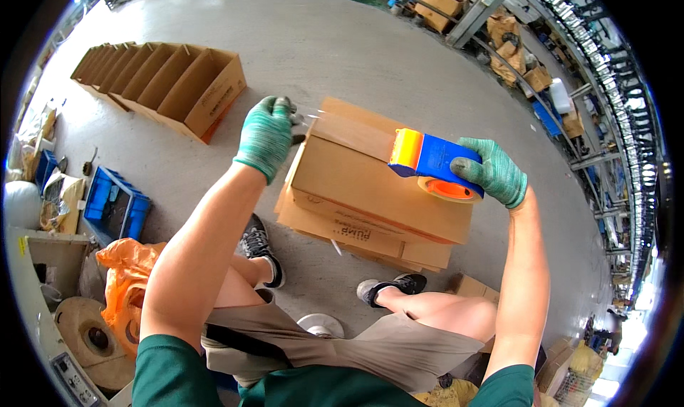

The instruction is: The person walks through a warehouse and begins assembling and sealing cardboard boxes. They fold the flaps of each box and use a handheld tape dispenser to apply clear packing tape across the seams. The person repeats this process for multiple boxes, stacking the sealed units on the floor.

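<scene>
While tape (354, 133) stretches, hand (499, 170) grips dispenser (438, 156).

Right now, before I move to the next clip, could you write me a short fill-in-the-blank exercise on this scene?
The left hand and right hand wear gloves whose main colour is ____.
The tape dispenser is in the hand on the person's ____ side.
The box between the hands is made of ____.
The large plastic bag below the blue crate is coloured ____.
Missing words: green; right; cardboard; orange.

Factory-type wkshp, gray flr (306, 44), metal racking (484, 12) w/ boxes (538, 78), open cardboard cartons (222, 102), blue plastic crate (140, 213)
</scene>
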`<state>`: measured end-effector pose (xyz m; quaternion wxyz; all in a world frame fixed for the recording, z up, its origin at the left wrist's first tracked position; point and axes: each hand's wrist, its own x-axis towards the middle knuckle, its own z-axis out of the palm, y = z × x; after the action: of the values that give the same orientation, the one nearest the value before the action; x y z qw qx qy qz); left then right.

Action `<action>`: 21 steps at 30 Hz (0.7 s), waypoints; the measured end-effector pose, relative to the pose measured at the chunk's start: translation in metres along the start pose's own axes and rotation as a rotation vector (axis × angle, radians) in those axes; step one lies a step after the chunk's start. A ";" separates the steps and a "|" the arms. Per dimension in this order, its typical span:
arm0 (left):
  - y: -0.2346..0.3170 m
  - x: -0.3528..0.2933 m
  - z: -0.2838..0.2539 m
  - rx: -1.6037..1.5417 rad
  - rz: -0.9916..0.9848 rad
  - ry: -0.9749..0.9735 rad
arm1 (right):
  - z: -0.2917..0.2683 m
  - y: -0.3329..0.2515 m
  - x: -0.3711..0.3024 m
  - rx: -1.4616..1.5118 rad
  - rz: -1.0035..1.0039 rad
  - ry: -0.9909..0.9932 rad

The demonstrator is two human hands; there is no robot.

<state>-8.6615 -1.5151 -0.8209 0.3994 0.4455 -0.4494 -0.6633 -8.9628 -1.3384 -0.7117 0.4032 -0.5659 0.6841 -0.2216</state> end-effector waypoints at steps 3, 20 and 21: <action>-0.003 0.002 -0.018 -0.142 -0.134 -0.068 | 0.005 -0.006 0.007 -0.023 0.035 -0.020; -0.104 0.040 -0.044 0.415 0.101 -0.073 | 0.010 -0.013 0.019 -0.106 0.058 -0.058; -0.086 0.028 -0.027 0.468 0.306 -0.109 | 0.005 -0.009 0.014 -0.128 0.067 -0.053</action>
<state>-8.6550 -1.5237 -0.9149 0.3566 0.4160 -0.6732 -0.4966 -8.9537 -1.3530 -0.7116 0.3914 -0.5729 0.7047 -0.1485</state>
